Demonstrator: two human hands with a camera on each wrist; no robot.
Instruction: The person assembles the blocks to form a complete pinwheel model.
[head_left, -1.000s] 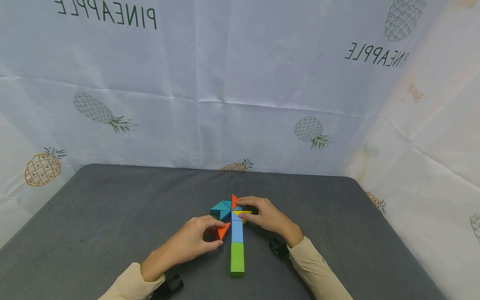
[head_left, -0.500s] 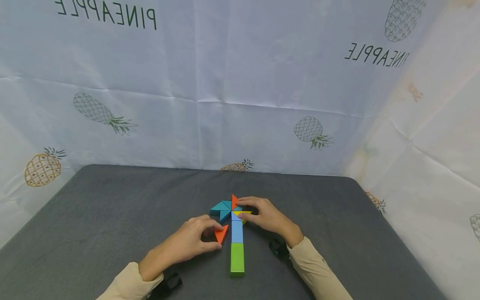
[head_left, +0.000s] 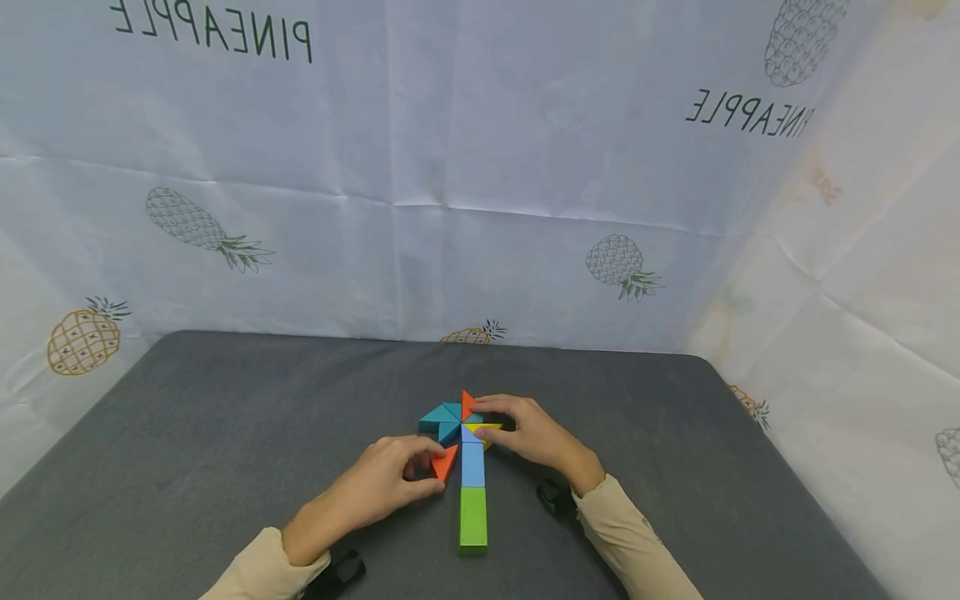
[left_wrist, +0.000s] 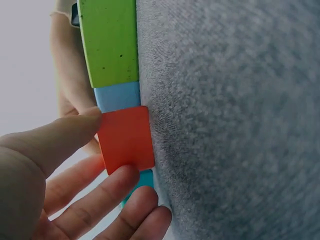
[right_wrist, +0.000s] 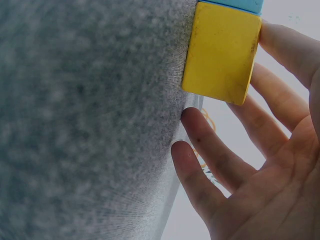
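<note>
My left hand (head_left: 382, 479) pinches an orange triangular block (head_left: 446, 463) between thumb and fingertips, just left of the light blue block (head_left: 472, 464). In the left wrist view, the orange block's square side face (left_wrist: 126, 140) shows. My right hand (head_left: 536, 433) rests at the top of the arrangement. Its thumb touches the yellow triangular block (head_left: 491, 428), and its index finger reaches the upper orange triangle (head_left: 467, 406). The yellow side face (right_wrist: 220, 52) fills the right wrist view's upper part, with the other fingers spread beyond it. Several teal triangles (head_left: 441, 418) lie left of centre.
A green block (head_left: 472, 518) continues the column toward me, below the light blue one. Everything lies on a dark grey cloth-covered table (head_left: 225, 417). A pale pineapple-print curtain (head_left: 480, 167) hangs behind it.
The left hand draws the orange triangle slightly toward me, then brings it back up toward the other blocks. The right hand stays in place on the blocks.
</note>
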